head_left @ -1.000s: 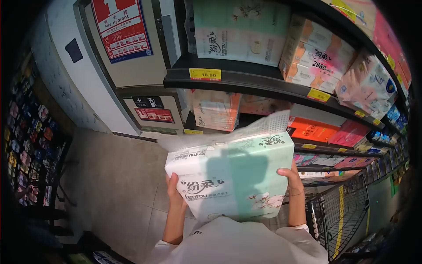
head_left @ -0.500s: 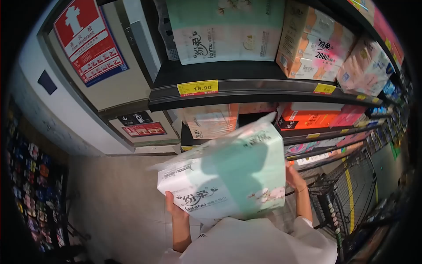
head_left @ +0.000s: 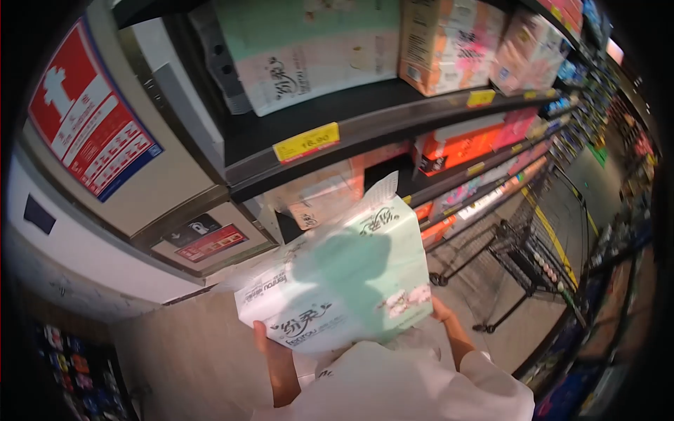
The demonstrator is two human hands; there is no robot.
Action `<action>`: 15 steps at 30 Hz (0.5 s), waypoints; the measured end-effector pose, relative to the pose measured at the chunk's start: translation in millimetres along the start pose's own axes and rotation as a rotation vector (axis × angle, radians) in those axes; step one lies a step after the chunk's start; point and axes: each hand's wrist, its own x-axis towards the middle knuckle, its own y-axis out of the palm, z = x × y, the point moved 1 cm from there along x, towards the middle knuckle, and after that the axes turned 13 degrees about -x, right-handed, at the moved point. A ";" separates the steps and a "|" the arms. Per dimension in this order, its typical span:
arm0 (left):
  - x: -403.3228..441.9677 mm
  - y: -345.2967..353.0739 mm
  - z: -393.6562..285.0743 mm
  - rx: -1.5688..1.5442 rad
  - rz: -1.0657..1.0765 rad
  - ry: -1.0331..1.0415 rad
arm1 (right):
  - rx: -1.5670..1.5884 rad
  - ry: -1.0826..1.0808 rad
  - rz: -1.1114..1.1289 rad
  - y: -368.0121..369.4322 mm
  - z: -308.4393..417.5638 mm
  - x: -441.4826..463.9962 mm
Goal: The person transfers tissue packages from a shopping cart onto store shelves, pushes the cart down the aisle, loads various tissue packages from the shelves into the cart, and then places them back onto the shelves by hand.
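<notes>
A large white and green tissue pack with black lettering and a printed flower is held tilted in front of my chest. My left hand grips its lower left side, with the thumb showing on the front. On the lower right edge rests my right hand, its fingers mostly hidden behind the pack. Loose clear wrap sticks out along the pack's upper edge. A head-shaped shadow falls across its front.
Ahead, a dark shelf holds a similar green pack and orange tissue packs. A shopping cart stands at the right. A fire hydrant sign is on the left, above a floor-level display.
The view has turned right, bringing more of the cart and aisle into sight. The pack has tilted further, its right side up, and stays in both hands.
</notes>
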 end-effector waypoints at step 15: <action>13.0 -46.2 15.9 0.084 0.208 -0.157 | 0.730 -0.255 -0.763 57.6 150.0 -19.5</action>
